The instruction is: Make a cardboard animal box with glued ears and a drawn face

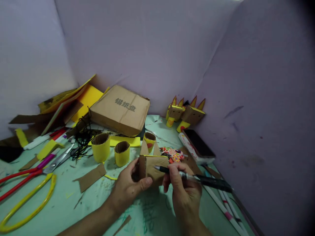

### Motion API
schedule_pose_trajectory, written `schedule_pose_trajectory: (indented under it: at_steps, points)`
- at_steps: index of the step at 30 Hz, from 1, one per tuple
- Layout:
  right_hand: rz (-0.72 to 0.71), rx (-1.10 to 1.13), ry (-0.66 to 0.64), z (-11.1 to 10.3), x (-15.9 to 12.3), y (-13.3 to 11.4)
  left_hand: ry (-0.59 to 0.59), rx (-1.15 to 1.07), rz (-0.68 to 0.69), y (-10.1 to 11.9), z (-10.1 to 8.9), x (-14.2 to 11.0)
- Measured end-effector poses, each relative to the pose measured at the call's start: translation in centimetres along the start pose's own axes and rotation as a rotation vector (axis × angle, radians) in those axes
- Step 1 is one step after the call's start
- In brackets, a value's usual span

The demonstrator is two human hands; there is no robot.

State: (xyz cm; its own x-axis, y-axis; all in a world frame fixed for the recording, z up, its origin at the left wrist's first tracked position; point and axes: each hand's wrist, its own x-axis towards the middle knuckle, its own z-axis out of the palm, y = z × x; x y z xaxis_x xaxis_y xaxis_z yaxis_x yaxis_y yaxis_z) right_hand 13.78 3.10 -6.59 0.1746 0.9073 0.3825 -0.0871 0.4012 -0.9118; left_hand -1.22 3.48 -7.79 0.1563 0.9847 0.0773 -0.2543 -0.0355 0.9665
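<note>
My left hand (129, 188) is closed round a small brown cardboard piece (151, 167) with two pointed ears, holding it upright just above the table. My right hand (183, 188) grips a black pen (197, 178), and the pen's tip touches the front face of the cardboard piece. Both hands are low in the middle of the view. Two yellow paper rolls (100, 148) stand just behind my left hand, and a smaller yellow roll (150, 140) stands behind the piece.
A flat brown cardboard box (120, 109) lies at the back. Two finished cardboard figures (185, 113) stand in the corner. A phone (198, 144) lies at right. Red and yellow scissors (27, 183), markers and cardboard scraps (91, 177) are at left, white pens (228, 213) at right.
</note>
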Motion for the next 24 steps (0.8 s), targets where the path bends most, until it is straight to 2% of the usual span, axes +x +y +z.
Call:
schedule_pose_trajectory:
  at_steps: [8,16,24]
  points:
    - [0.039,-0.035,-0.064,-0.3,0.1,0.8,-0.035,-0.026,-0.013,0.2,-0.2,-0.1]
    - [0.09,-0.074,-0.029,1.0,-0.7,-0.3,0.024,-0.001,-0.055,0.0,-0.3,-0.4]
    - [0.09,-0.023,-0.028,0.7,-0.5,0.3,-0.009,0.041,-0.022,0.1,-0.3,-0.3]
